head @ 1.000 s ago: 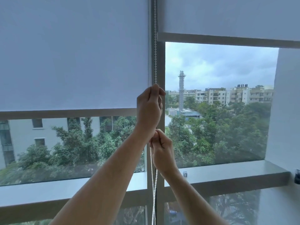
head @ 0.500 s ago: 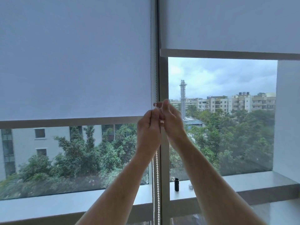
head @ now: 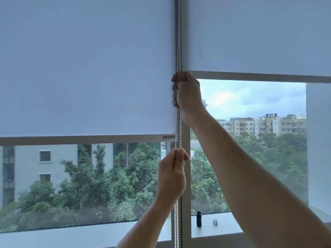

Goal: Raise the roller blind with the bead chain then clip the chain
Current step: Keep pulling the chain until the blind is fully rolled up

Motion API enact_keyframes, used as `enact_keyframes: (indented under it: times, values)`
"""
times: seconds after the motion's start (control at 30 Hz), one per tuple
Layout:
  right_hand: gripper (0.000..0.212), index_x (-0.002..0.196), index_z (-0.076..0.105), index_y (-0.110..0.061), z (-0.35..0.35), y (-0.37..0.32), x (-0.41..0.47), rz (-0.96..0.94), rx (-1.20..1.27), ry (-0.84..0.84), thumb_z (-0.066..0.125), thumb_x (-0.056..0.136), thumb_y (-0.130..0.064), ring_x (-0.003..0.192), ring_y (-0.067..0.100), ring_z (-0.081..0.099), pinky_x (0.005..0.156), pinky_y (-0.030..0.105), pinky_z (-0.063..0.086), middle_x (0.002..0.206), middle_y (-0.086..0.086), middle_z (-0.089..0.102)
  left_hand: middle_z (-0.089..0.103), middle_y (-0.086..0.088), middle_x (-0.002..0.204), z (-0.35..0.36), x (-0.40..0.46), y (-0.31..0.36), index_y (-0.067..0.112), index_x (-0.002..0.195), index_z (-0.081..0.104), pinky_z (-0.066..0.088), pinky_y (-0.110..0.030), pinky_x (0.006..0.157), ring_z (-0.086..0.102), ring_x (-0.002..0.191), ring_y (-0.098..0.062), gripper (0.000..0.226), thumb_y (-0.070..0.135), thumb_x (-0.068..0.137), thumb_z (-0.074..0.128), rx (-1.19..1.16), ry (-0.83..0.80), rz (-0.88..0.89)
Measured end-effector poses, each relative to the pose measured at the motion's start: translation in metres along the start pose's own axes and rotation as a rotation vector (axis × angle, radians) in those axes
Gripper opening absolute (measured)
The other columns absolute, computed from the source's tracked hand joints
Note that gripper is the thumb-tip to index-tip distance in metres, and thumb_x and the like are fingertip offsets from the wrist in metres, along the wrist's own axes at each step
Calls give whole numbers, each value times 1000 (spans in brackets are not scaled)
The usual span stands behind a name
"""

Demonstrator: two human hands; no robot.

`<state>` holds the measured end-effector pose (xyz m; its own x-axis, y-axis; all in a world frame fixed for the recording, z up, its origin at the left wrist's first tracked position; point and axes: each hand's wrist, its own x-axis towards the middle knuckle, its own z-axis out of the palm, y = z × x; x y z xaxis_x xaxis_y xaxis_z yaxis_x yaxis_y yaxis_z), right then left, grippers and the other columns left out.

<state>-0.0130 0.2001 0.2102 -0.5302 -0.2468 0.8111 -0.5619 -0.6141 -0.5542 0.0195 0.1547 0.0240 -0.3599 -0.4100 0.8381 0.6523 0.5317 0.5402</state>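
Head camera, at the window: two bare forearms reach up to a white bead chain (head: pixel 179 122) that hangs down the centre mullion (head: pixel 186 194). The left hand (head: pixel 172 176), lower and nearer, has its fingers closed in a fist around the chain just below the left blind's bottom bar. The right hand (head: pixel 187 94), higher, is curled tight on the same chain beside the bottom edge of the right roller blind (head: pixel 259 36). By the look of it the raising is mid-way, done hand over hand; which blind this chain drives cannot be told. The next move likely calls for a steady downward pull with the upper hand while the lower one lets go and reaches above it, keeping the loop taut. No chain clip is visible, so the clipping step is not yet at hand. The left roller blind (head: pixel 86 68) hangs lower than the right. On the pale sill (head: pixel 223 228) stand a small black cylinder (head: pixel 199 219) and a small silvery object (head: pixel 214 221). Beyond the glass: trees, apartment blocks, overcast sky.
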Motion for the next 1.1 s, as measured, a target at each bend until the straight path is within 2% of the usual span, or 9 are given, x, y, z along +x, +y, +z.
enact_keyframes:
  times: [0.13,0.23,0.3,0.4,0.57,0.63,0.77,0.93,1.1]
  values:
    - [39,66,50,-25,-10,13,-8,-246,-310,93,41,103,-13,42,0,33,41,16,26,53,-13,42,43,10,43,-7,1,-1,25,70,64,27,-22,45,33,44,-4,37,48,91,45,-23,-88,39]
    - [39,68,50,-27,-20,32,-23,-269,-382,95,42,105,-17,45,0,35,43,14,27,49,-16,44,56,-8,52,-16,16,0,16,71,67,42,-27,50,47,47,-13,67,76,83,39,89,-107,72]
    - [38,69,50,-27,-23,49,-37,-266,-376,50,43,105,-16,48,1,37,46,15,30,53,-14,45,68,-12,69,-22,39,5,13,79,70,54,-33,68,62,61,-19,86,88,76,29,147,-53,20]
    - [38,69,49,-30,-24,71,-62,-264,-391,17,44,104,-15,52,-1,46,50,11,34,58,-20,53,74,-13,87,-29,78,23,13,90,71,57,-53,84,71,86,-31,71,74,86,36,96,15,-62]
    - [35,72,48,-26,-27,98,-90,-249,-347,-4,40,105,-21,50,3,35,50,17,27,57,-17,46,70,-9,98,-15,128,70,26,98,63,59,-36,76,70,91,-25,25,44,101,46,29,-76,22]
    - [35,72,47,-26,-28,105,-96,-231,-340,-4,40,106,-20,51,3,34,50,19,28,58,-16,46,68,-8,90,-5,143,88,23,101,61,58,-28,63,70,77,-17,18,33,103,46,-80,-132,-5]
    - [37,70,48,-33,-32,106,-102,-224,-292,-18,41,103,-21,55,3,36,52,19,30,59,-15,47,45,6,50,13,151,103,11,86,63,27,-18,35,34,36,-5,31,14,106,39,-302,-53,-103]
    - [33,72,61,-26,-47,104,-101,-59,-204,-218,47,98,-40,46,5,34,45,21,29,53,-9,47,38,15,43,19,137,91,16,73,56,24,-15,36,28,37,-1,36,11,105,39,-286,-11,40]
    - [49,82,74,-36,-57,85,-77,19,-267,-230,33,95,-60,64,10,68,61,24,55,76,-2,76,43,15,44,13,129,75,21,71,58,27,-18,41,33,40,0,37,14,104,43,-163,52,109]
